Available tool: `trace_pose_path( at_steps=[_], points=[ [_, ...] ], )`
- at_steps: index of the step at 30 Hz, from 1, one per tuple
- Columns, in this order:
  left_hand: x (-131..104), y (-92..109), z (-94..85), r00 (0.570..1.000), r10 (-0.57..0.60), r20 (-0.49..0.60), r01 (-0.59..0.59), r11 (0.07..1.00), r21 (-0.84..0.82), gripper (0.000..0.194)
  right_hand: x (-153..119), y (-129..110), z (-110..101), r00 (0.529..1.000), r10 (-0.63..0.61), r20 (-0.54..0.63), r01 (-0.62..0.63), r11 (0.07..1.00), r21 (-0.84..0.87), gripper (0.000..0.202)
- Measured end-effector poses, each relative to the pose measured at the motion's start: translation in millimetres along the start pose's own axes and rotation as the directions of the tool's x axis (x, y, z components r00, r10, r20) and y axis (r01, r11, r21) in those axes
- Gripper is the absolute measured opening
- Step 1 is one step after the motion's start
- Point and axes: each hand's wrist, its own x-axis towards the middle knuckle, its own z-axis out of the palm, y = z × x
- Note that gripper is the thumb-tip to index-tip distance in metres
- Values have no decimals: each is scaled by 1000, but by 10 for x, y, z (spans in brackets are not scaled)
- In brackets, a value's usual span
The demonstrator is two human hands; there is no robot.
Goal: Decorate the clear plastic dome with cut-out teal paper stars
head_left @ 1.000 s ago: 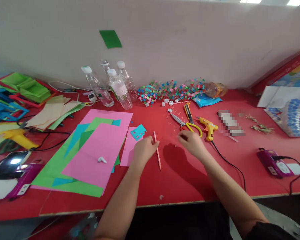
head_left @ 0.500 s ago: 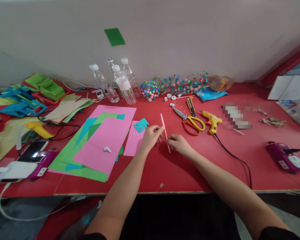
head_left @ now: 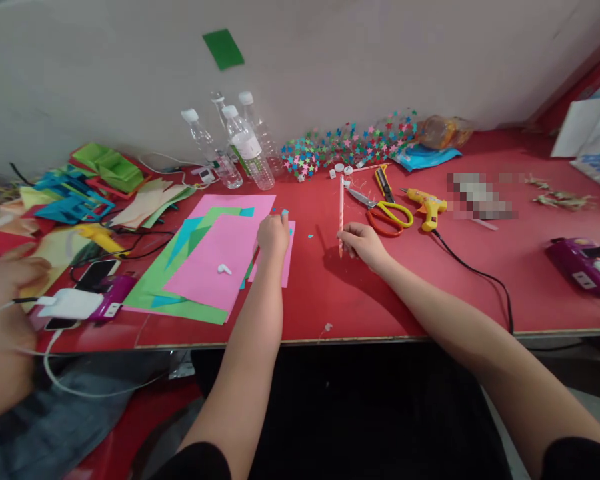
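Note:
Upright in my right hand (head_left: pixel 364 243) is a thin pink-and-white striped straw (head_left: pixel 341 207), pinched near its lower end just above the red table. My left hand (head_left: pixel 274 233) is at the small pink sheet (head_left: pixel 287 263), beside the larger stack. Its fingers are curled and mostly hidden by the back of the hand. A sliver of the turquoise punched paper (head_left: pixel 285 216) shows at its fingertips. A tiny turquoise scrap (head_left: pixel 310 236) lies between the hands. Scissors with red and yellow handles (head_left: pixel 391 219) rest right of the straw.
Clear bottles (head_left: pixel 250 150) stand against the wall, beside star-covered bottles (head_left: pixel 350 147). A yellow glue gun (head_left: pixel 429 208) and a cutter (head_left: pixel 384 184) lie right. Coloured sheets (head_left: pixel 205 253) with a white earbud (head_left: pixel 224 269) lie left. Another person's hand (head_left: pixel 10 287) is at far left.
My left hand has let go of the straw and moved left to the turquoise paper. My right hand still holds the straw, now more upright. Another person's arm has come in at left.

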Motion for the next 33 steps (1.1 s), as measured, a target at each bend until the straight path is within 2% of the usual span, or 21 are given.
trace_pose_path(
  at_steps=[3,6,8,10,11,12,13,14,15,16,17,18,20,21,22,25,27,29,31,32,33],
  points=[
    [-6,87,-180,996,-29,-85,25,998,-50,36,22,9,-20,999,-29,-36,29,1000,-7,20],
    [-191,192,-509,994,-17,-111,5,994,-109,31,27,18,-37,998,-46,-48,45,999,-24,21],
    [-446,179,-796,995,98,-10,-99,981,-169,25,18,23,-37,998,-52,-39,50,998,-33,23],
    [-764,54,-1092,945,209,253,-137,952,-275,20,2,26,-27,998,-52,-21,51,998,-40,24],
    [-923,-47,-1228,879,261,398,-129,936,-327,15,-7,27,-19,999,-49,-11,49,998,-44,25],
    [-1065,-163,-1347,767,312,560,-135,933,-334,15,-15,28,-9,999,-46,1,46,998,-47,24],
    [-1181,-285,-1443,622,333,709,-135,937,-322,16,-23,27,1,999,-42,12,43,998,-50,24],
    [-1261,-404,-1510,496,350,795,-150,936,-318,23,-29,26,10,999,-39,21,40,998,-52,24],
    [-1300,-510,-1543,434,364,824,-166,932,-323,32,-35,25,18,999,-35,28,37,998,-55,24],
    [-1297,-595,-1536,452,369,812,-167,929,-330,38,-39,22,24,999,-33,31,35,998,-59,23],
    [-1255,-655,-1488,516,363,776,-139,929,-342,40,-43,18,29,999,-32,29,34,997,-64,23],
    [-1182,-691,-1401,604,347,717,-98,926,-365,41,-47,14,31,999,-33,24,35,997,-71,22],
    [-989,-698,-1133,800,308,515,-112,920,-376,43,-57,5,31,999,-37,12,38,996,-86,22],
    [-894,-681,-972,879,270,392,-138,933,-333,46,-65,0,30,999,-39,8,40,995,-94,22],
    [-815,-659,-809,928,235,288,-167,956,-241,50,-73,-4,29,999,-41,8,41,994,-102,22],
    [-738,-610,-407,934,284,215,-288,958,-14,52,-97,-13,37,999,-42,18,43,992,-122,23],
    [-806,-605,-282,911,355,210,-367,930,22,50,-110,-16,47,999,-38,24,41,991,-131,23],
    [-890,-619,-293,873,421,245,-434,901,0,49,-120,-20,54,999,-27,29,31,990,-136,23],
    [-919,-656,-422,857,435,277,-447,894,-22,42,-129,-28,51,1000,-13,28,17,990,-142,23],
    [-903,-690,-515,872,407,272,-420,907,-11,38,-133,-34,46,1000,-11,22,14,989,-146,23],
    [-870,-736,-615,917,322,235,-342,939,48,32,-137,-39,38,1000,-12,13,14,989,-149,22]
  ],
)
